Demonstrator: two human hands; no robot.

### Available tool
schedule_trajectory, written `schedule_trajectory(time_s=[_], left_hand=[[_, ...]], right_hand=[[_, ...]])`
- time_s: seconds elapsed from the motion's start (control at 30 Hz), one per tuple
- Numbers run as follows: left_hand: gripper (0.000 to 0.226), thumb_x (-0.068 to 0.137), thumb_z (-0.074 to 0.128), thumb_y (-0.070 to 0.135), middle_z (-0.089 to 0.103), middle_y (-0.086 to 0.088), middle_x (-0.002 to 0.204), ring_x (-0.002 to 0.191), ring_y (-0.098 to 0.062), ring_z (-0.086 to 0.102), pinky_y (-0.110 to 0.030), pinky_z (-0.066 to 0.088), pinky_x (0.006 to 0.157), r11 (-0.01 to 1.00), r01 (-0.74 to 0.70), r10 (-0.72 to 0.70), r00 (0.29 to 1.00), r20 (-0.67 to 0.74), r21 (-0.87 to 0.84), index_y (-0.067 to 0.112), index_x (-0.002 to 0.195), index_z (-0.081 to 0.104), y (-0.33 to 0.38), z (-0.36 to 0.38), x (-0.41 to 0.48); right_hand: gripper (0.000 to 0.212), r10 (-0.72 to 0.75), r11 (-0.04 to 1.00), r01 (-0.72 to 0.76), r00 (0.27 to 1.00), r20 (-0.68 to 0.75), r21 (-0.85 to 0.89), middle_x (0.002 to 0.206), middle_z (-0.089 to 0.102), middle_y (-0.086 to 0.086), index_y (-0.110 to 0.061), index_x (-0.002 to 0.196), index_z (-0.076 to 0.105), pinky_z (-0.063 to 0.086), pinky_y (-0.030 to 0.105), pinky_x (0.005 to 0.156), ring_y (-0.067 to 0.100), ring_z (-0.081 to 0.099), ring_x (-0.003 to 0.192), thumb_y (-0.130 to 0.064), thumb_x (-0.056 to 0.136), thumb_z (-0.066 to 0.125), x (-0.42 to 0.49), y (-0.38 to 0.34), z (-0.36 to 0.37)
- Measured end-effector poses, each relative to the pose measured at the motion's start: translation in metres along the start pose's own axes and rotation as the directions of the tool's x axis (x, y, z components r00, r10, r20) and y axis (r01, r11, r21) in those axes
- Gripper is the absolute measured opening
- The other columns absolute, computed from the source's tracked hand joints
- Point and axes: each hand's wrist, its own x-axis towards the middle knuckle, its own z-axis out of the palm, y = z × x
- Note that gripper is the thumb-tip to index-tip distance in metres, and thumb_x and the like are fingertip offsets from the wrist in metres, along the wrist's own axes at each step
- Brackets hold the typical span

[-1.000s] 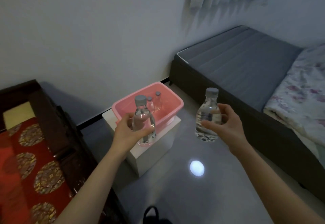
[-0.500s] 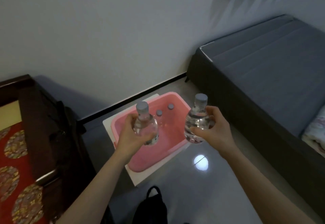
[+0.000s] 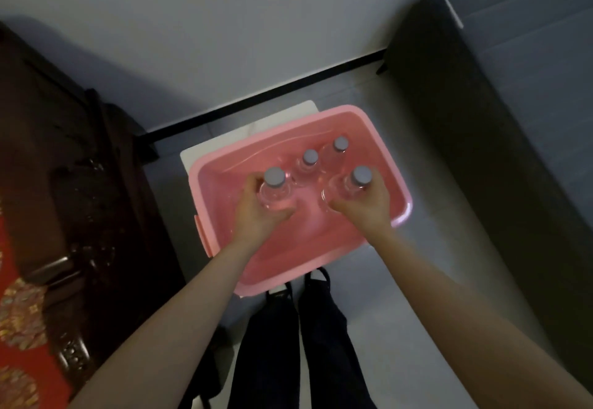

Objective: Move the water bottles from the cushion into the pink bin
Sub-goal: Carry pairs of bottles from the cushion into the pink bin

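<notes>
The left hand (image 3: 256, 219) is reaching forward and down, gripping the left bottle (image 3: 272, 195); the right hand (image 3: 365, 209) is likewise gripping the right bottle (image 3: 340, 191)

We record four clear, grey-capped water bottles, all upright within the pink bin (image 3: 308, 248), a rectangular tub with rounded corners. The rear left bottle (image 3: 310, 158) stands free toward the far wall, just beside the rear right bottle (image 3: 340, 145). The front left bottle (image 3: 275, 192) is gripped by the left hand (image 3: 256, 214) and the front right bottle (image 3: 351, 188) by the right hand (image 3: 367, 208); we cannot tell whether either touches the bin floor.
</notes>
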Motion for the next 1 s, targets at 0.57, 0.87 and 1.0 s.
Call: schedule_trajectory(time_s=[0.57,0.87,1.0], left_hand=[[0.066,0.051,0.086,0.014,0.064,0.004,0.106,0.099,-0.024,0.058,-0.033,0.046,0.085,0.987,-0.071,0.099,0.977,-0.187,0.147,0.029,0.105,0.053,-0.059,0.052,0.083],[0.072,0.049,0.091,0.012,0.061,-0.012,0.112,0.103,-0.036,0.056,-0.049,0.046,0.089,0.983,-0.047,0.058,0.997,-0.057,0.179,0.008,0.109,0.052,-0.051,0.045,0.088],[0.072,0.058,0.088,0.027,0.057,-0.011,0.121,0.108,-0.031,0.055,-0.039,0.045,0.090,0.922,-0.083,0.090,0.996,0.000,0.379,0.010,0.118,0.053,-0.033,0.025,0.086]], right_hand=[[0.046,0.027,0.980,0.003,0.989,0.145,-0.201,0.101,0.060,0.017,-0.017,0.089,0.045,0.028,0.017,0.060,0.023,0.052,0.082,-0.006,0.063,0.081,0.065,0.045,0.041],[0.045,0.014,0.953,0.037,0.986,0.166,-0.301,0.111,0.058,0.007,-0.012,0.110,0.056,0.040,0.029,0.074,0.027,0.056,0.100,-0.015,0.070,0.076,0.064,0.039,0.032],[0.032,-0.157,0.833,0.253,0.961,0.228,-0.492,0.098,0.056,-0.002,-0.021,0.101,0.057,0.047,0.037,0.061,0.025,0.056,0.090,-0.015,0.070,0.065,0.056,0.025,0.019]])
